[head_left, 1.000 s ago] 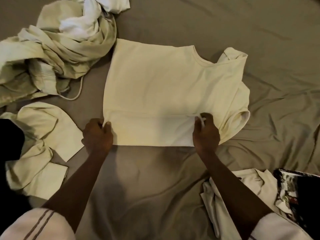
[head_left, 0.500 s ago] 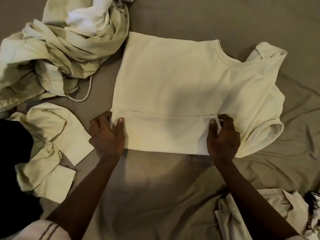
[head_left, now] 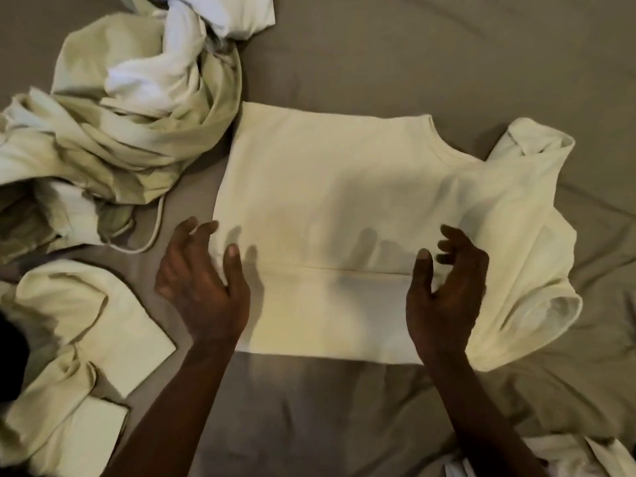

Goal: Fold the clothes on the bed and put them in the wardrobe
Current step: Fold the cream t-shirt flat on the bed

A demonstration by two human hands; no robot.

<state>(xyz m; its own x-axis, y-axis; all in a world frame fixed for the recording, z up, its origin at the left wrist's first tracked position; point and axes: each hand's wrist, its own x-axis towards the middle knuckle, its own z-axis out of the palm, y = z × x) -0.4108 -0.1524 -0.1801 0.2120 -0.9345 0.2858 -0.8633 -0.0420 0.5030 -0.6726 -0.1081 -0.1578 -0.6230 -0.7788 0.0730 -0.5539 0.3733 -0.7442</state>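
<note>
A cream T-shirt (head_left: 361, 201) lies flat on the bed, its neck to the right and a near strip folded over onto the body. My left hand (head_left: 203, 284) hovers over the fold's left end with fingers spread and holds nothing. Over the fold's right end my right hand (head_left: 444, 290) is raised, fingers loosely bent, nothing in it. A sleeve (head_left: 537, 304) sticks out at the right, beyond the fold.
A heap of unfolded pale green and white clothes (head_left: 113, 125) fills the upper left. Another pale garment (head_left: 69, 356) lies at the lower left, and one more (head_left: 568, 456) at the bottom right. The brown-grey bedsheet (head_left: 447, 53) shows around them.
Both hands have let go of the folded strip and lifted off it with fingers spread. The strip now lies flat on the shirt.
</note>
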